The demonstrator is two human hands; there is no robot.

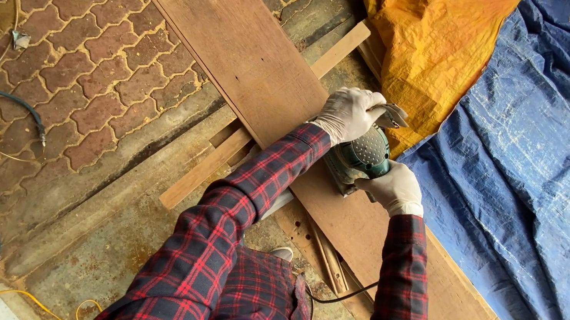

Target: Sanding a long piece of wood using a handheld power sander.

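Sanding is under way: left hand grips the front of the green sander, right hand its rear at 5 o'clock, mid-plank. Next calls for steady, flat strokes along the grain.

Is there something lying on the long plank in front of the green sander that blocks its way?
Nothing visible: the plank ahead of the sander is bare. The left hand and right hand grip the sander.
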